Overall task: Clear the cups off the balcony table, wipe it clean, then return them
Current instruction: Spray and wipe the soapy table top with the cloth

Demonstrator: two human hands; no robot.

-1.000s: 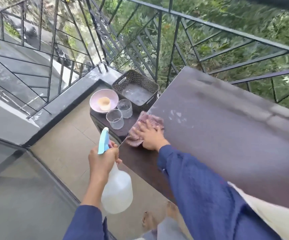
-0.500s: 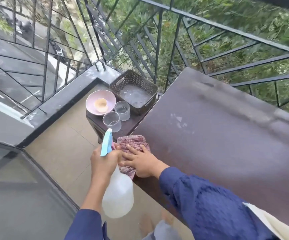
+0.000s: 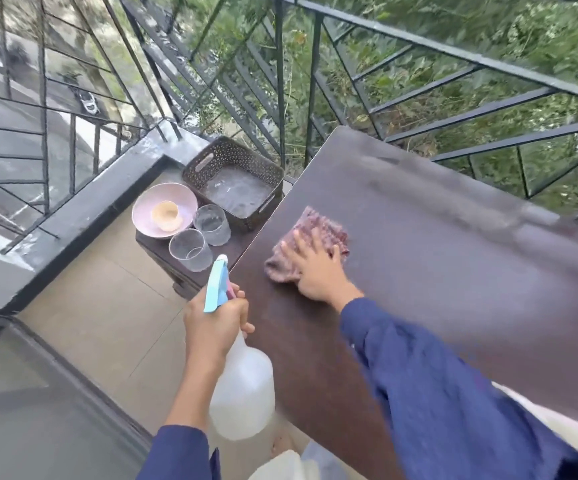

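Balcony: black metal railing (image 3: 280,81) runs round the corner, green plants are behind it, and the floor (image 3: 100,306) has beige tiles.
Worktop: dark brown worktop (image 3: 454,271) fills the right side of the view, and its far edge is near the railing.
Right hand: right hand (image 3: 318,271) lies flat with fingers spread and presses a reddish checked cloth (image 3: 325,226) on the worktop, near the left edge.
Left hand: left hand (image 3: 215,323) is curled round the neck of a clear spray bottle (image 3: 242,393) with a blue trigger head, held upright over the floor, just beside the worktop edge.
Cups: nearer glass cup (image 3: 190,249) and farther glass cup (image 3: 212,224), 2 in all, stand upright and close together on a lower worktop (image 3: 239,244) at the left end, off the main worktop.
Bowl: pink bowl (image 3: 149,209) is just beside the cups, with a small beige thing inside; I cannot tell what it is.
Basket: dark perforated basket (image 3: 211,161) stands behind the cups, against the railing.
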